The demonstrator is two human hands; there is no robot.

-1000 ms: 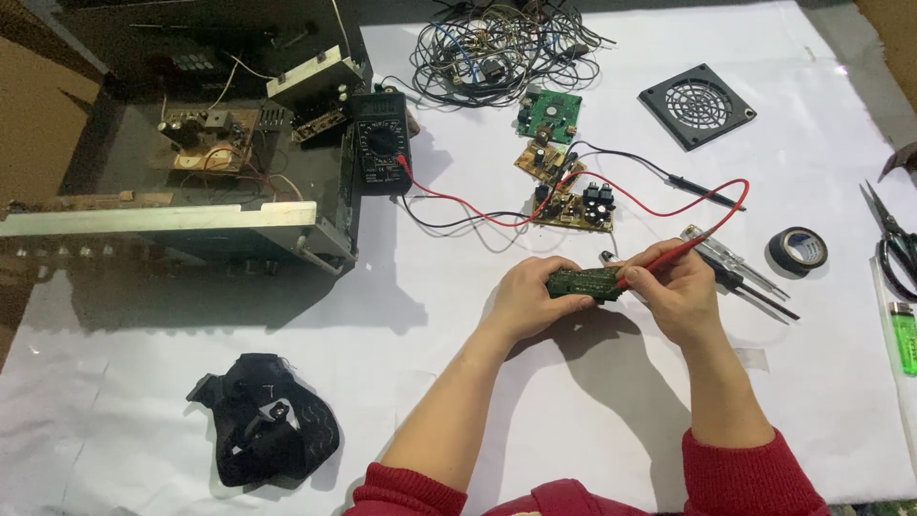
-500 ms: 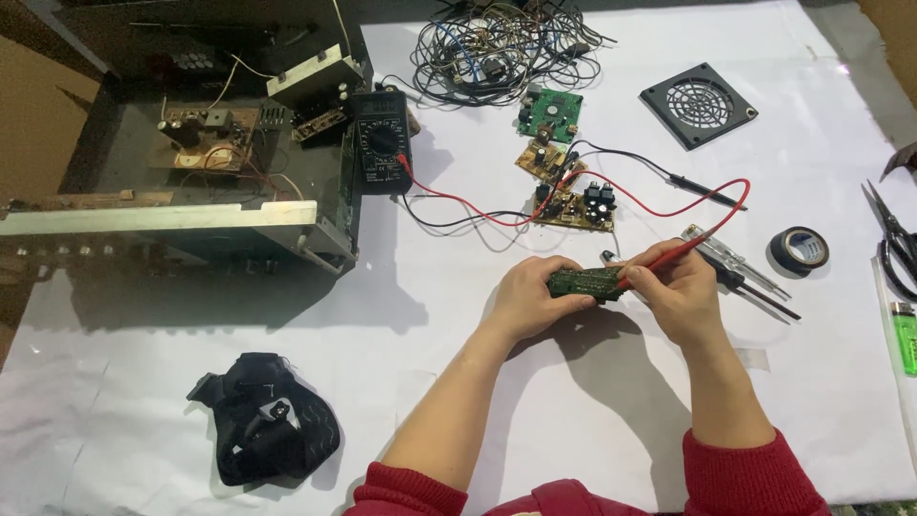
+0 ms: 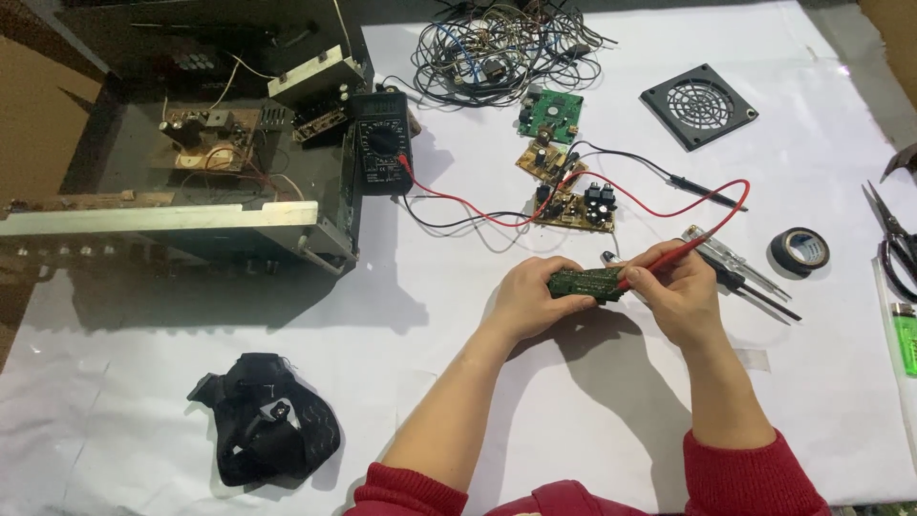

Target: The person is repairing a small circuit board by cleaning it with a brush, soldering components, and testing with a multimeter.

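My left hand (image 3: 531, 298) grips a small green circuit board (image 3: 585, 283) just above the white table cover. In my right hand (image 3: 674, 298) I hold a red multimeter probe (image 3: 661, 260), its tip touching the board's right end. Its red lead (image 3: 611, 186) loops back to a black multimeter (image 3: 382, 155) leaning on the opened metal chassis (image 3: 191, 191). The black probe (image 3: 709, 194) lies loose on the table beyond my right hand.
Three more circuit boards (image 3: 573, 205) lie beyond my hands, near a wire tangle (image 3: 501, 53) and a black fan grille (image 3: 699, 105). Screwdrivers (image 3: 745, 272), black tape roll (image 3: 799, 251), scissors (image 3: 893, 244) and a green lighter (image 3: 905, 336) lie at right. A black strap harness (image 3: 267, 430) lies front left.
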